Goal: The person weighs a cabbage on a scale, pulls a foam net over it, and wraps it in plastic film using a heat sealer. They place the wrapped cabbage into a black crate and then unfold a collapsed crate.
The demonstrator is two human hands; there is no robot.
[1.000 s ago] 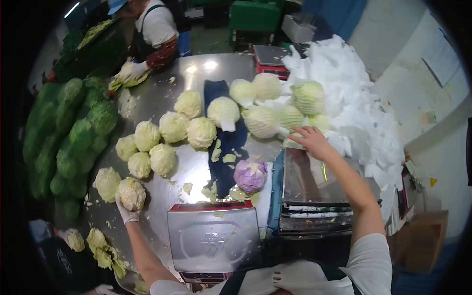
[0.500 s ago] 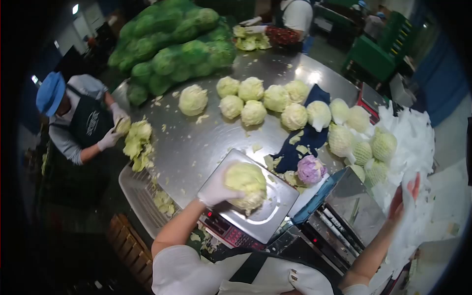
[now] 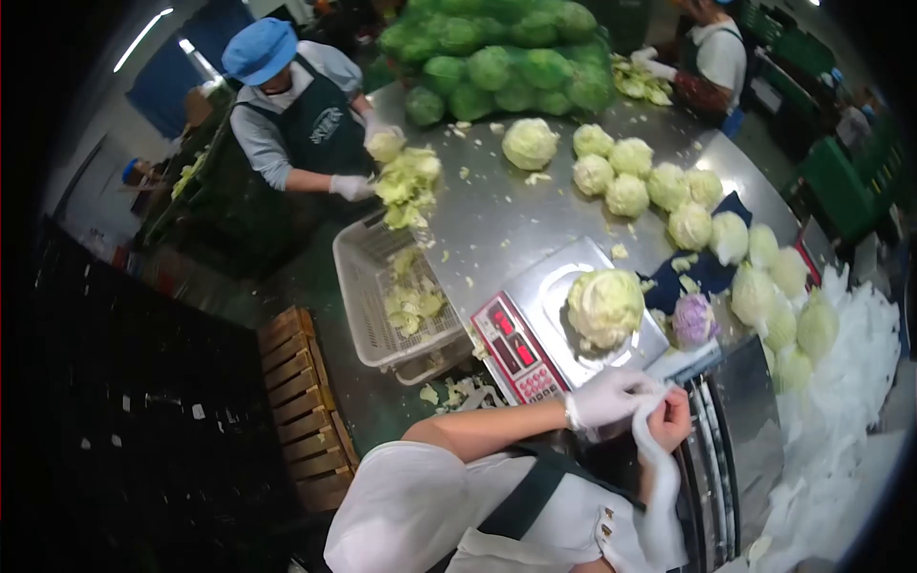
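My left hand (image 3: 609, 397), in a white glove, pinches one end of a white foam net sleeve (image 3: 659, 463). Close beside it, my bare right hand (image 3: 671, 420) grips the same sleeve, whose length hangs down along my forearm. Just beyond both hands, a trimmed pale green cabbage (image 3: 606, 307) sits on the steel pan of a weighing scale (image 3: 554, 286). Red digits glow on the scale's display panel (image 3: 516, 346). Neither hand touches the cabbage.
Several bare cabbages (image 3: 628, 193) and net-covered ones (image 3: 755, 294) line the steel table (image 3: 468, 258), near a purple cabbage (image 3: 694, 320). White foam nets (image 3: 845, 382) pile at right. A crate (image 3: 358, 315) holds leaves. A co-worker (image 3: 306, 124) trims at left; green net sacks (image 3: 506, 67) stand behind.
My left hand has let go of the cabbage on the scale and moved right to the foam sleeve. My right hand has come in from the foam pile with the sleeve. The view has turned left.
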